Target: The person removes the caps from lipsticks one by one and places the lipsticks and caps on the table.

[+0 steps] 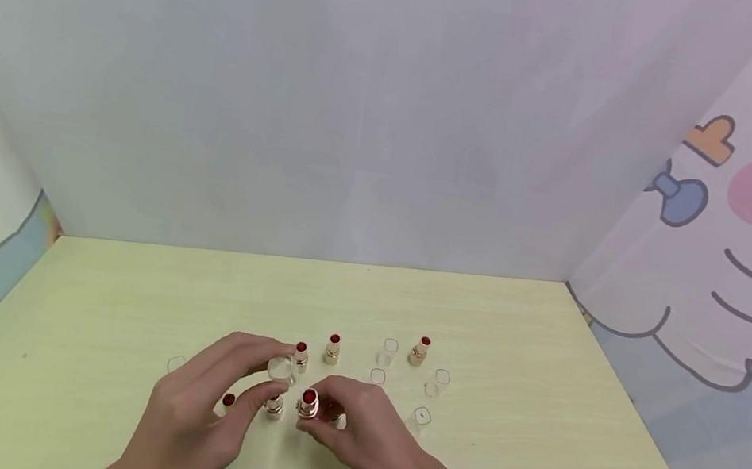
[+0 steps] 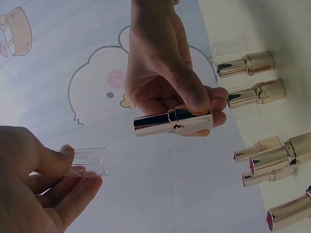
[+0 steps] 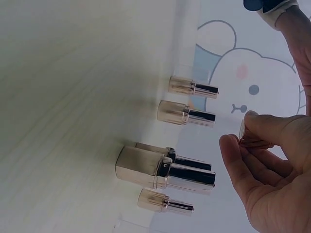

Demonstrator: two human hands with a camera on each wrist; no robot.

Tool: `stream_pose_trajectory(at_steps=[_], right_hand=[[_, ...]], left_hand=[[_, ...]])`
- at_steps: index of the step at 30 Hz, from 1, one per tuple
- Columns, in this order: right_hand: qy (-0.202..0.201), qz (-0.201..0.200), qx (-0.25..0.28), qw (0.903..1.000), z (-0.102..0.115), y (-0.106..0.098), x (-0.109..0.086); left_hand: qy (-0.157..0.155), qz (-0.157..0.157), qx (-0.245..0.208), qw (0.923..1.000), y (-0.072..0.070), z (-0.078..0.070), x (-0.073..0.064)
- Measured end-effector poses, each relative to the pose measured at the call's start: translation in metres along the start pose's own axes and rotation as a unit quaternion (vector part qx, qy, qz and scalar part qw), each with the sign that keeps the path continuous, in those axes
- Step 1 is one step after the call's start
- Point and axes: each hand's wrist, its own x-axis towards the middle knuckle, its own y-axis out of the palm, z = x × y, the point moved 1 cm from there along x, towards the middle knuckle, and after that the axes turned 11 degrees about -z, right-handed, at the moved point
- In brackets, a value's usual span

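My left hand (image 1: pixel 200 406) pinches a clear cap (image 1: pixel 281 369) between thumb and fingers; in the left wrist view, faint lettering shows on this cap (image 2: pixel 90 162). Close by on the right, my right hand (image 1: pixel 366 429) grips a gold lipstick tube (image 1: pixel 308 403), held with its red end up. The left wrist view shows that lipstick (image 2: pixel 172 121) raised off the table, thumb across its base. Between and behind the hands stand uncapped lipsticks (image 1: pixel 274 406), one partly hidden by the left hand. In the right wrist view the fingers of the right hand (image 3: pixel 277 170) largely hide what they hold.
Farther back stand more lipsticks (image 1: pixel 333 349), one at the right (image 1: pixel 420 351). Several clear caps (image 1: pixel 439 381) are spread to the right, and another cap (image 1: pixel 176 363) lies left of the left hand. A pale curtain (image 1: pixel 337 101) closes off the back of the yellowish table (image 1: pixel 515 326).
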Motion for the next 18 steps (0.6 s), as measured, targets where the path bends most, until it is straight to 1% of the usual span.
stream_pose_trajectory(at_steps=[4, 12, 16, 18], right_hand=[[0.0, -0.001, -0.002, 1.0, 0.0, -0.001, 0.0], [0.016, -0.006, 0.011, 0.9998, 0.001, -0.008, 0.0], [0.031, -0.003, 0.025, 0.9992, 0.0, -0.012, 0.0], [0.035, -0.004, 0.029, 0.999, -0.001, -0.014, 0.0]], left_hand=[[0.001, -0.003, 0.007, 1.0, -0.004, 0.002, 0.001], [-0.014, -0.01, 0.031, 0.9994, -0.017, 0.008, -0.003], [-0.029, -0.015, 0.043, 0.9986, -0.024, 0.013, -0.007], [-0.043, -0.015, 0.05, 0.9977, -0.028, 0.015, -0.009]])
